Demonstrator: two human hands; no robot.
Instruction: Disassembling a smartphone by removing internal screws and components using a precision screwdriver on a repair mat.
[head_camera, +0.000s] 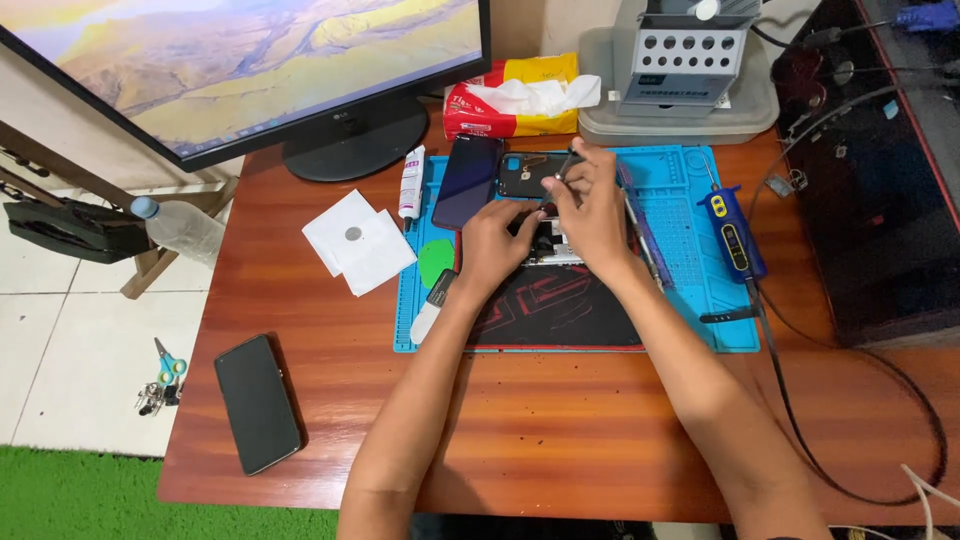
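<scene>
Both my hands meet over an opened phone (553, 250) lying on a black and red pad (560, 310) on the blue work mat (700, 260). My left hand (495, 245) steadies the phone's left side. My right hand (590, 205) pinches thin metal tweezers (563, 168) above the phone. Just beyond lie a dark phone screen panel (468, 180) and a phone back cover (530, 172).
A monitor (300, 70) stands at the back left, a tissue pack (515, 95) and a grey tool holder (690, 70) behind the mat. A blue handheld tool (732, 230) with cable lies right. A black phone (257, 402), white paper squares (358, 240) and a tube (411, 182) lie left.
</scene>
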